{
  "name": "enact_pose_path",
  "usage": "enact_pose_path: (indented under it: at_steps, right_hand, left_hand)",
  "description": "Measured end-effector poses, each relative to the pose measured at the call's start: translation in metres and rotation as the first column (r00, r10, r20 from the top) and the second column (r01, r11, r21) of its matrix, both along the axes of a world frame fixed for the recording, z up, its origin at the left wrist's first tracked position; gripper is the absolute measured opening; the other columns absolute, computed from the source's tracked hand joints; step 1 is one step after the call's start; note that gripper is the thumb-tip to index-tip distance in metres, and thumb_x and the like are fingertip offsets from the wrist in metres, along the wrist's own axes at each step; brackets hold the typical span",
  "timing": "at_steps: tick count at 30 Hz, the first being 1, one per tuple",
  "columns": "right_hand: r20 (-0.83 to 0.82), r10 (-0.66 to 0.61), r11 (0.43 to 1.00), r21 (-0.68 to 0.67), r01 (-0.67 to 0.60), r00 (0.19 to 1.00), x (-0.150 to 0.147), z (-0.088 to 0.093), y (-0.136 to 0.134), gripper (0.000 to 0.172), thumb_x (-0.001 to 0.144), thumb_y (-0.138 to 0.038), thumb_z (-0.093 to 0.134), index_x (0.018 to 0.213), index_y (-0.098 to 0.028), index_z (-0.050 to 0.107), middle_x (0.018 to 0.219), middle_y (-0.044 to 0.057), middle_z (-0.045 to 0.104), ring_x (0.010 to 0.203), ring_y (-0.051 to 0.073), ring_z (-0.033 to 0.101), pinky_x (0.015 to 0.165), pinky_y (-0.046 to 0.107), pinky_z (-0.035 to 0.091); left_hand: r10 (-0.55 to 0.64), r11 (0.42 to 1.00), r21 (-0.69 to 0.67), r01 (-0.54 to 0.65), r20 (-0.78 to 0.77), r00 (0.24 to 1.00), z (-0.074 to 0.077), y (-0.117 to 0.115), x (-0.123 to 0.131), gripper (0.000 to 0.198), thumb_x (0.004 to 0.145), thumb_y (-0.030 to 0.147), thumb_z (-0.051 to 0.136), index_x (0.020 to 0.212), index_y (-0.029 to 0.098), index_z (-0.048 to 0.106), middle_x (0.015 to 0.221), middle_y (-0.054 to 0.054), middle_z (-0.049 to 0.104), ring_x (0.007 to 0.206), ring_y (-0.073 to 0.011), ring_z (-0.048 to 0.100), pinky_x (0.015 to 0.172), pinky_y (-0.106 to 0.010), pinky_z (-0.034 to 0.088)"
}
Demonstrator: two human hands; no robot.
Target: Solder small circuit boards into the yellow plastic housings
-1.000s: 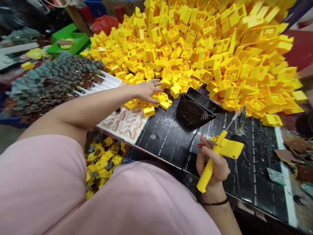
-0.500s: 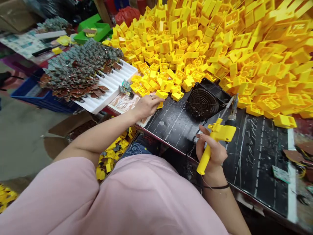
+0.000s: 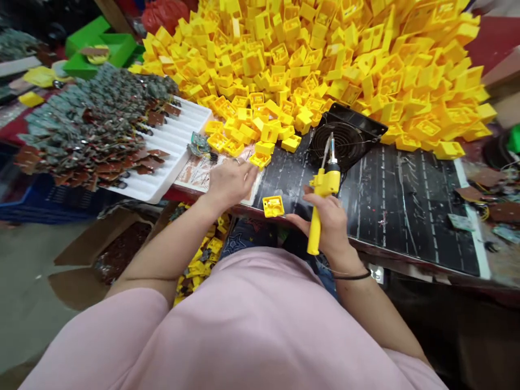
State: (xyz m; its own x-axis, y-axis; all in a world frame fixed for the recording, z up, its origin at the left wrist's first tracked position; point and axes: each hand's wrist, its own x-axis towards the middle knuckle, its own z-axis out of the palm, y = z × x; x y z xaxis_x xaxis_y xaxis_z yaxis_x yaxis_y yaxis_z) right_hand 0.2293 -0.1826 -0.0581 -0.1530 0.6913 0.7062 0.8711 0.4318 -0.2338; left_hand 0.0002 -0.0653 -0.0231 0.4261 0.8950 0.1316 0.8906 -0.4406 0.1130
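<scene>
My right hand (image 3: 331,216) grips a yellow soldering gun (image 3: 325,187) by its handle, with the metal tip pointing up and away in front of the fan. One finger and the thumb stick out to the left, close to a yellow plastic housing (image 3: 273,206) with its hollow side up at the mat's near edge. My left hand (image 3: 231,181) is over the left end of the work surface, fingers stretched forward and nothing visible in them. Its fingertips are beside another yellow housing (image 3: 260,159); whether they touch it is unclear. A small circuit board (image 3: 199,144) lies beyond that hand.
A huge heap of yellow housings (image 3: 284,59) fills the back. A black fan (image 3: 339,138) lies on the dark mat (image 3: 390,200). At left, a white ribbed tray (image 3: 179,135) bears many wired boards (image 3: 93,124). Loose boards (image 3: 461,222) lie at right.
The camera view has shifted. My right hand has come left and nearer my left hand with the soldering gun. A housing now shows at the mat's near edge, where bare mat was before.
</scene>
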Motion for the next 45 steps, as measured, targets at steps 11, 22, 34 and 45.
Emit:
enact_pose_path:
  at_steps: [11, 22, 34, 45]
  right_hand:
    - [0.042, -0.006, 0.960, -0.280, 0.018, 0.999, -0.032, -0.019, 0.028, 0.034, 0.101, -0.039, 0.066, 0.129, -0.022, 0.059, 0.110, 0.011, 0.076, 0.096, 0.027, 0.071, 0.084, 0.037, 0.056]
    - [-0.045, 0.114, 0.927, -0.355, -0.123, 0.992, -0.011, -0.011, 0.031, 0.047, 0.098, -0.042, 0.071, 0.137, -0.025, 0.051, 0.140, 0.013, 0.070, 0.120, 0.026, 0.074, 0.099, 0.039, 0.061]
    - [-0.054, 0.185, 0.937, -0.292, -0.193, 0.981, -0.033, -0.016, 0.053, 0.041, 0.098, -0.048, 0.070, 0.132, -0.026, 0.058, 0.129, 0.012, 0.075, 0.111, 0.029, 0.075, 0.094, 0.042, 0.062]
    - [-0.052, 0.249, 0.915, -0.314, -0.252, 0.967, -0.004, -0.013, 0.056, 0.063, 0.090, -0.059, 0.077, 0.138, -0.024, 0.056, 0.139, 0.015, 0.070, 0.119, 0.033, 0.072, 0.101, 0.047, 0.059]
  left_hand:
    - [-0.251, 0.946, -0.234, 0.224, -0.092, 0.964, 0.001, 0.043, -0.015, 0.051, 0.094, 0.039, 0.066, 0.139, 0.016, 0.062, 0.123, -0.017, 0.075, 0.116, -0.0360, 0.071, 0.095, -0.043, 0.056]
    - [-0.508, 0.813, -0.140, 0.565, 0.302, 0.807, -0.019, 0.021, -0.039, 0.060, 0.093, 0.032, 0.070, 0.149, 0.017, 0.054, 0.139, -0.015, 0.069, 0.111, -0.0295, 0.072, 0.098, -0.040, 0.056]
    - [-0.298, 0.916, -0.242, 0.321, 0.128, 0.946, 0.008, 0.079, 0.003, 0.048, 0.100, 0.032, 0.057, 0.146, 0.019, 0.061, 0.138, -0.015, 0.068, 0.134, -0.0322, 0.060, 0.114, -0.044, 0.047]
    - [-0.105, 0.961, -0.245, 0.127, 0.098, 0.990, 0.001, 0.043, -0.021, 0.053, 0.097, 0.057, 0.056, 0.133, 0.020, 0.066, 0.127, -0.013, 0.071, 0.122, -0.0367, 0.068, 0.105, -0.048, 0.053]
